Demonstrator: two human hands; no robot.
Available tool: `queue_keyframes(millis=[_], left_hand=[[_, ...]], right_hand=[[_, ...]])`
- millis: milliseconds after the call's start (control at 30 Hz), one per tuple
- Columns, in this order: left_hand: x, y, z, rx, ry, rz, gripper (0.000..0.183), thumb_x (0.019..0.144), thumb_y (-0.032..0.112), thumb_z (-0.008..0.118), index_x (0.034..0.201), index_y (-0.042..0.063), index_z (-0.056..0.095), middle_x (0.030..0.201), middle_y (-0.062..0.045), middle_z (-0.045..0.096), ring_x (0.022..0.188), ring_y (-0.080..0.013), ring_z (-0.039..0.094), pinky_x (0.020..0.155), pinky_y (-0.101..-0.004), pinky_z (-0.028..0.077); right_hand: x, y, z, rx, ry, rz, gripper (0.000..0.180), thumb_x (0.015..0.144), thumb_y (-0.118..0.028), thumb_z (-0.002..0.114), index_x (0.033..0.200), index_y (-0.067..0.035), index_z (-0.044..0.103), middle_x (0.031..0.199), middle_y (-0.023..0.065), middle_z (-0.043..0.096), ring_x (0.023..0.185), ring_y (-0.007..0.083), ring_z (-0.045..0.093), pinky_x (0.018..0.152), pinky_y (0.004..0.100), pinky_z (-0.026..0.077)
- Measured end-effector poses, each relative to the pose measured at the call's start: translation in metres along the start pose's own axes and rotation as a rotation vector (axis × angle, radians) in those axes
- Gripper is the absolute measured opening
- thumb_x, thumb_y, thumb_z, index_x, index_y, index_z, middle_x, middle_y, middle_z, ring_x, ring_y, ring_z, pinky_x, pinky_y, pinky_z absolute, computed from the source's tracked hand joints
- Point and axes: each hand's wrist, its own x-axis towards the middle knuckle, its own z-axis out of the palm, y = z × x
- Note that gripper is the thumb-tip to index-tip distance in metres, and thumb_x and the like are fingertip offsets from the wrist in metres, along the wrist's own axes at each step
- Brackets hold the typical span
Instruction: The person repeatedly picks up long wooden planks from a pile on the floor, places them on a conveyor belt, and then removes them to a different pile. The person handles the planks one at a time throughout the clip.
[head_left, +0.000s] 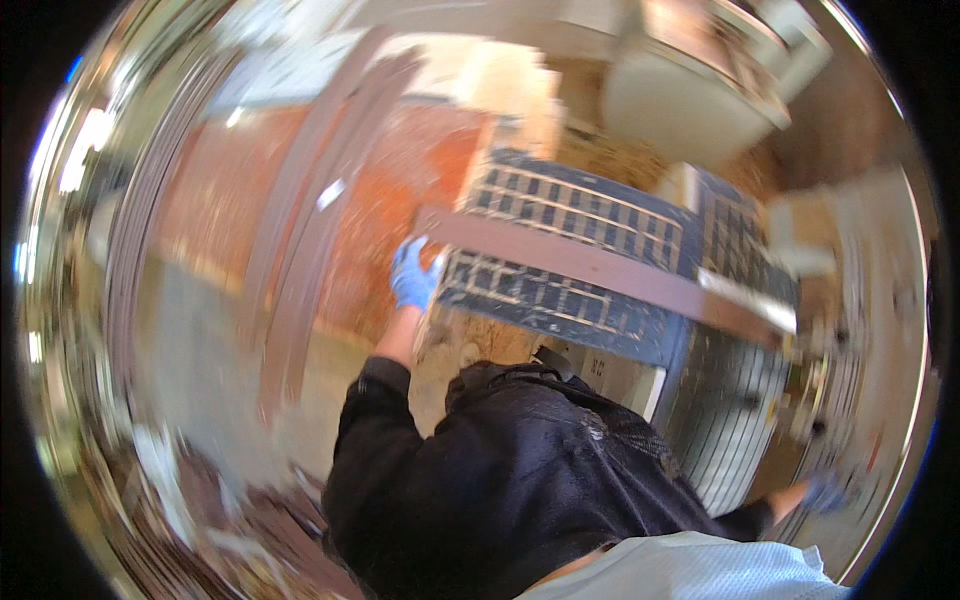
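A brown board (570, 257) lies across a dark slotted machine table (517, 279), its left end over the edge. Just below that end is my left hand (416, 276) in a blue glove, thumb and fingers spread with a gap between them. Whether the fingertips touch the board is blurred. At the far right, my right hand (825, 493), also gloved, reaches out away from the board. Motion blur hides its fingers and anything in them. The board's right end passes over a bright metal strip (746, 300).
Several long brown boards (300, 262) lie over a worn orange-red surface (382, 202) on the left. Farther left runs a stack of long strips (154, 217). A ribbed metal surface (727, 420) is at right. Light wooden pieces (510, 79) and a pale bin-like container (667, 101) stand beyond.
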Motion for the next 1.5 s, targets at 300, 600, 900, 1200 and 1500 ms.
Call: queue_keyframes(millis=[300,600,900,1200,1500], left_hand=[[-0.015,-0.188,-0.146,0.432,0.170,-0.398,0.069,0.069,0.039,0.080,0.130,0.020,0.054,0.137,-0.016,0.050,0.130,-0.0333,0.043,0.108,-0.0443,0.037],[0.004,-0.369,-0.280,0.785,-0.324,-0.807,0.099,0.067,0.045,0.082,0.149,0.028,0.029,0.156,-0.012,0.025,0.143,-0.0364,0.024,0.113,-0.0523,0.027],[0.017,-0.465,-0.342,0.307,-0.608,-0.613,0.084,0.074,0.033,0.079,0.144,0.008,0.040,0.127,-0.014,0.062,0.109,-0.0230,0.062,0.096,-0.0370,0.048],[-0.011,-0.482,-0.345,-0.436,-0.384,-0.813,0.053,0.084,0.029,0.074,0.125,-0.001,0.060,0.112,-0.004,0.065,0.099,-0.0163,0.057,0.092,-0.0306,0.045],[-0.004,-0.459,-0.339,-0.471,-0.470,-0.831,0.069,0.085,0.048,0.069,0.132,-0.001,0.056,0.130,-0.009,0.060,0.118,-0.0206,0.054,0.104,-0.0348,0.039]], right_hand=[[-0.264,-0.201,-0.020,0.905,-0.116,-0.406,0.056,0.082,-0.013,0.069,0.134,-0.006,0.050,0.140,0.0192,0.047,0.129,0.0329,0.046,0.109,0.0404,0.038],[-0.512,-0.231,-0.193,1.012,-0.490,-0.889,0.059,0.073,-0.007,0.072,0.129,-0.015,0.056,0.145,0.0154,0.044,0.129,0.0371,0.046,0.107,0.0445,0.041],[-0.541,-0.222,-0.228,0.996,-0.724,-0.781,0.057,0.075,-0.008,0.071,0.129,-0.015,0.056,0.142,0.0122,0.045,0.128,0.0328,0.046,0.106,0.0384,0.041],[-0.578,-0.250,-0.236,1.076,-0.882,-0.749,0.049,0.082,-0.011,0.069,0.129,-0.010,0.057,0.142,0.0148,0.044,0.132,0.0306,0.044,0.108,0.0361,0.039],[-0.585,-0.239,-0.225,1.102,-0.945,-0.746,0.044,0.084,-0.011,0.067,0.127,-0.013,0.059,0.137,0.0112,0.051,0.127,0.0259,0.049,0.105,0.0351,0.040]])
